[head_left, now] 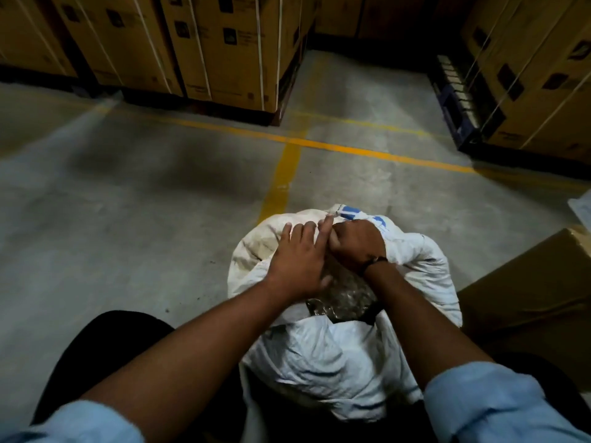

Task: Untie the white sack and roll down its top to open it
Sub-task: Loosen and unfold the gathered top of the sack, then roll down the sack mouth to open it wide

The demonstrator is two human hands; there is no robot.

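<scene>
Both forearms bare, extended forward, converging. Left hand [297, 260] flat, palm down, fingers spread, index finger raised forward. Right hand [358, 243] curled into fist, knuckles up, touching left index; dark band on right wrist

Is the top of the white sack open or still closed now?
Partly open. The white sack shows a dark gap with crinkled contents below the wrists, while the right hand grips its bunched top and the left hand lies flat.

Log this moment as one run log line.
stage: untying | white sack: upright on floor, top bunched | left hand: fingers spread on sack top | right hand: fist closed on gathered neck | rolled down: not yet
</scene>
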